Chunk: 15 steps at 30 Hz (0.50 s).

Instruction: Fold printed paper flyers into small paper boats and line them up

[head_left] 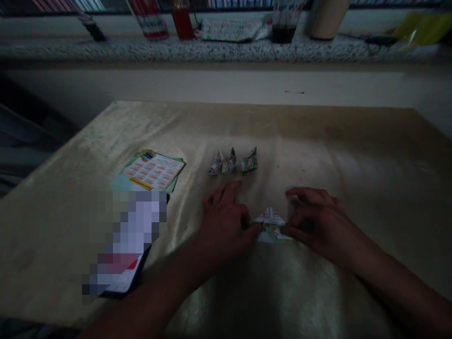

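Note:
Both my hands rest on a table covered with a shiny beige cloth [318, 150]. Between them lies a small folded piece of printed paper [271, 225] with a pointed top. My left hand [226, 223] pinches its left edge, the other fingers lying loosely on the cloth. My right hand [312, 219] grips its right edge with curled fingers. Beyond my hands stand three small folded paper figures [233, 161] in a row.
A stack of printed paper sheets [150, 171] lies at the left. Nearer, a blurred flat object [123, 245] rests on the cloth. A speckled stone ledge [226, 49] at the back carries bottles, a cup and packets.

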### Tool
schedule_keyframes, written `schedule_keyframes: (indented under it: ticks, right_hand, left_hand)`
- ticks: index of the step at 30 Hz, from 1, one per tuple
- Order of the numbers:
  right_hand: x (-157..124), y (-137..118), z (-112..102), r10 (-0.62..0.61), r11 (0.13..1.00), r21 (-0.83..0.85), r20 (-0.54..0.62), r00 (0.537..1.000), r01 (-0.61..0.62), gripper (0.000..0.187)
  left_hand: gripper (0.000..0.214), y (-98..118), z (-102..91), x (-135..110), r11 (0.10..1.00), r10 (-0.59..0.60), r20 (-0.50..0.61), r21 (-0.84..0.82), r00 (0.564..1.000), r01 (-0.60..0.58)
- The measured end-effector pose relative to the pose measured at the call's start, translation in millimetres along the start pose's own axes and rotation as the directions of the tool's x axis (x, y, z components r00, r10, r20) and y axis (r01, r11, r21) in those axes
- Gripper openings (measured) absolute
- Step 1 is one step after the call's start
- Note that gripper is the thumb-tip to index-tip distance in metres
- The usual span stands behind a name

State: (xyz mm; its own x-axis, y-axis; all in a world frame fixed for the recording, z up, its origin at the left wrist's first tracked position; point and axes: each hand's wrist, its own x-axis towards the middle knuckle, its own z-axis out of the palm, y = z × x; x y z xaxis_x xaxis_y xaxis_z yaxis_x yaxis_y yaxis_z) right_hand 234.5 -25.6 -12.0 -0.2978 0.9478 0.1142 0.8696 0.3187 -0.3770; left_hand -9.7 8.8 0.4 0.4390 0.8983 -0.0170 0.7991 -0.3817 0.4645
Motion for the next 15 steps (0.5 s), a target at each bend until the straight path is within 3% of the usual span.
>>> schedule_keyframes:
  ticks: [7,11,15]
  right_hand:
    - [-4,16,-7,-0.075,0.996,0.04,-0.009,0.997,0.075,0.015]
    - [-2,9,-6,-0.16,0.98,0.124,0.02,0.987,0.156,0.027]
    - [0,4,-8,-0.207,0.965,0.17,0.027,0.978,0.199,0.02]
  left_hand:
    - [0.011,-3,-9.1,-3,1.0,-0.031,0.052,0.004,0.998,0.031]
    - [0.012,-1,-4.9,-7,0.999,0.02,0.045,-0.045,0.999,-0.018]
    - [0.015,-4,-1.2,-10,0.988,0.136,0.017,-0.08,0.991,-0.134]
